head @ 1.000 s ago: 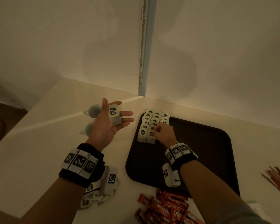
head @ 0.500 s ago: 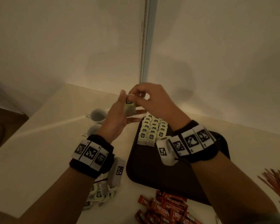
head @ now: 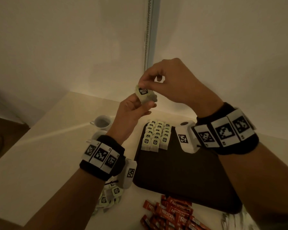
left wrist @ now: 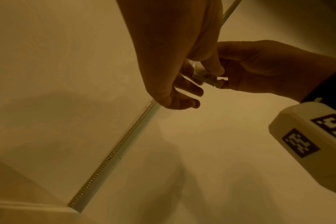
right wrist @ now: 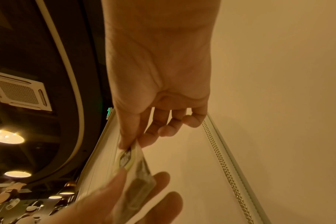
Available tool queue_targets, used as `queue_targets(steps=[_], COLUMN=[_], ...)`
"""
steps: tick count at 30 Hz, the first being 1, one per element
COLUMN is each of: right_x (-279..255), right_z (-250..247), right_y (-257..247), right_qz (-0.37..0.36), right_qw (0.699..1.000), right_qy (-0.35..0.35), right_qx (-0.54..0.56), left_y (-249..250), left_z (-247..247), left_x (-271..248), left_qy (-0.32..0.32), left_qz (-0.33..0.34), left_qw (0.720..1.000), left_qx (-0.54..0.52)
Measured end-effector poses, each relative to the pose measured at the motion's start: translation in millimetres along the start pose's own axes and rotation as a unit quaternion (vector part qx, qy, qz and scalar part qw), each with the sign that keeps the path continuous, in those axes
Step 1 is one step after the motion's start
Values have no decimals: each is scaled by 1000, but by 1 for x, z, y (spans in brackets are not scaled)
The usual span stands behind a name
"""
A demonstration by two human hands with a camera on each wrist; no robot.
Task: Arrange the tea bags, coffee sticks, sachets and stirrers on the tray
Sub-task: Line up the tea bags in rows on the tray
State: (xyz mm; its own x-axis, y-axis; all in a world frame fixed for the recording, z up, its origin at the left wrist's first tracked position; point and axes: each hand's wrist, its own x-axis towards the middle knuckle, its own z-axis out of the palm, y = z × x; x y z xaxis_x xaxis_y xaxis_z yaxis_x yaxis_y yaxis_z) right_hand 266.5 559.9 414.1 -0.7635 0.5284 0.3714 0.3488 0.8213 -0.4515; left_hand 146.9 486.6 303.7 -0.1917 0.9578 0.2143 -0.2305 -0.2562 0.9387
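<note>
Here the tea bag [head: 144, 95] is held up between both hands, the right hand [head: 171, 82] pinching its tag end, the left hand [head: 131, 112] gripping its body, with the rows of tea bags [head: 156, 136] on the tray [head: 181, 176] directly below, nearer the right hand.

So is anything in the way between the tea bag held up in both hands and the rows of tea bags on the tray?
Nothing visible blocks it. The tea bag is held in the air by the left hand and right hand, above the rows of tea bags in the far left corner of the tray. The tray surface beside the rows looks bare.
</note>
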Motion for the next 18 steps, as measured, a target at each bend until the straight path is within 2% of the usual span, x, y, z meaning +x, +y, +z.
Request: queue_targets(steps=[13,18], right_x=[-4,-9], right_z=[4,7], right_y=[-3,4], right_qz=[-26,-9], right_qw=[999,1000], right_qy=[-3,15], right_qx=[-46,16], left_y=[-1,-1], left_z=[6,2], left_x=[-5,-4], left_qy=[-19,-6], left_qz=[-12,13], left_qw=[1000,1000], left_qx=[-8,17])
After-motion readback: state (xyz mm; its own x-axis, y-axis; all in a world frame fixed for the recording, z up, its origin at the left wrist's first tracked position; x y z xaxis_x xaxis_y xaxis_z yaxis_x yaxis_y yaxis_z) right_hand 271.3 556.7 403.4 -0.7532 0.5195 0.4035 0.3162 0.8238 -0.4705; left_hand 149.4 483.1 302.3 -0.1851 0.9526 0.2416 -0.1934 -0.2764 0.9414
